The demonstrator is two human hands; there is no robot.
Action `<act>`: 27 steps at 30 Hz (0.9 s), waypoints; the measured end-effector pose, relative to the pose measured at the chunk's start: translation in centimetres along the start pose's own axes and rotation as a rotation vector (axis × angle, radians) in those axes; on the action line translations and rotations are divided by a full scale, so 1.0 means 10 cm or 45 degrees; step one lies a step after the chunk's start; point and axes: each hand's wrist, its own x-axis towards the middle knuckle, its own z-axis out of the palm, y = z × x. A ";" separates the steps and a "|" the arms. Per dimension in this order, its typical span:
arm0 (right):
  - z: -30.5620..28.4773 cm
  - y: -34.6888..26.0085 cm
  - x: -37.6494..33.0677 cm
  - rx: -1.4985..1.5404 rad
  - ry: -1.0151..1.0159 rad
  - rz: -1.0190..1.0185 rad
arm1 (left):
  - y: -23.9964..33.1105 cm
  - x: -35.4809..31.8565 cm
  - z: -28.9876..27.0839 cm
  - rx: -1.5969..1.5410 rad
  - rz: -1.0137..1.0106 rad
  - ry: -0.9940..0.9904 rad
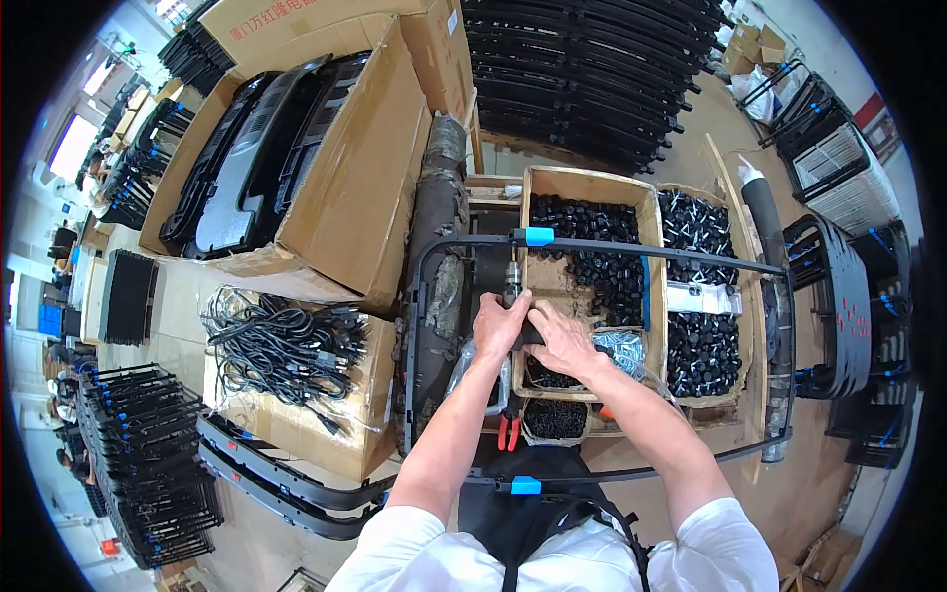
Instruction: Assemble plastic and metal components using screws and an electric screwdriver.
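Note:
Both my hands are closed around a power drill [512, 283] that points away from me. My left hand [497, 326] wraps the body behind the chuck. My right hand [562, 342] grips it from the right, farther back. The drill's thin bit reaches the far bar of a black rectangular frame [651, 253], close to a blue clip [539, 237]; whether it touches the bar I cannot tell. The frame lies across wooden parts trays and a padded roller. A second blue clip [526, 485] sits on the near bar. My fingers hide much of the drill body.
A wooden tray [655, 212] holds black caps; another [747, 296] holds black-headed bolts. Bagged screws [621, 347] lie by my right wrist, red-handled pliers [508, 432] nearer me. At left are coiled black cables [286, 340] and a carton [345, 178] of black panels. Stacked frames [592, 69] stand beyond.

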 end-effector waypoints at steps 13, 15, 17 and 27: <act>0.09 -0.04 -0.14 0.010 0.049 0.018 | -0.04 -0.09 -0.03 0.161 0.119 0.067; 0.10 -0.03 -0.15 0.024 0.070 0.003 | -0.07 -0.08 -0.02 0.196 0.145 0.080; 0.09 -0.03 -0.18 -0.002 0.044 0.018 | -0.10 -0.09 -0.01 0.194 0.164 0.073; -0.10 0.11 -0.44 -0.028 0.114 0.125 | 0.04 -0.30 0.20 0.307 0.329 0.039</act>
